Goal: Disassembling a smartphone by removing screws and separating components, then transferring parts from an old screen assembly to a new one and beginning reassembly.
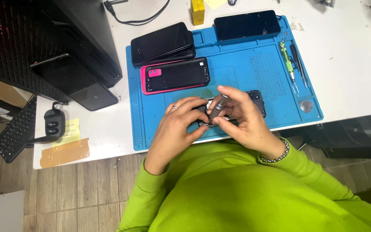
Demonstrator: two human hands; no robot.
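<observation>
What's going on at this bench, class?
A person in a green top is bent over a blue mat on a white table. The left hand steadies a dark phone at the mat's near edge, while the right hand holds a grey screwdriver tip-down on it. Three more phones lie further back on the mat, one in a pink case. Tweezers rest at the mat's right side.

Left hand: fingers curled inward, thumb low, ring on one finger.
Right hand: fingers bent, pinched together.
Forearms: angled inward, hands meeting.
</observation>
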